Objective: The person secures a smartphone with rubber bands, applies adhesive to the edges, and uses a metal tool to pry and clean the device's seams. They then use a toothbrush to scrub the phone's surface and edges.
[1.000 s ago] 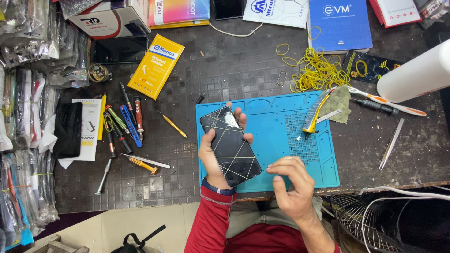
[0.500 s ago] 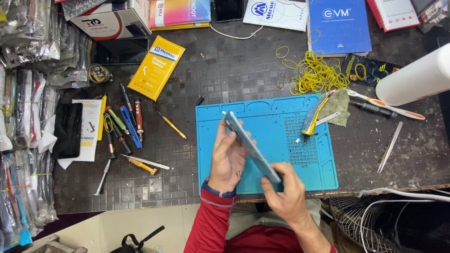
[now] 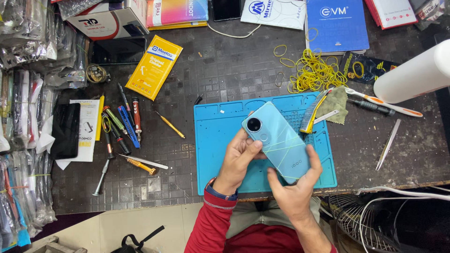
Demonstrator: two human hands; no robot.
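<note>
A light blue smartphone [image 3: 277, 140] is held back side up over a blue work mat [image 3: 220, 140], its round camera towards the upper left. Thin yellow rubber bands cross its back. My left hand [image 3: 238, 161] grips its upper left edge with the thumb near the camera. My right hand [image 3: 296, 189] holds its lower right end from below, thumb on the right edge.
A pile of yellow rubber bands [image 3: 313, 71] lies behind the mat. A brush [image 3: 313, 112] and cloth [image 3: 336, 102] sit at the mat's top right, tweezers [image 3: 388, 143] to the right. Screwdrivers [image 3: 123, 122] and a dark phone [image 3: 65, 130] lie left. A white roll [image 3: 415, 75] stands far right.
The phone has been turned over: a second ago its dark screen side with bands faced up, then it stood on edge, now its blue back faces up in both hands.
</note>
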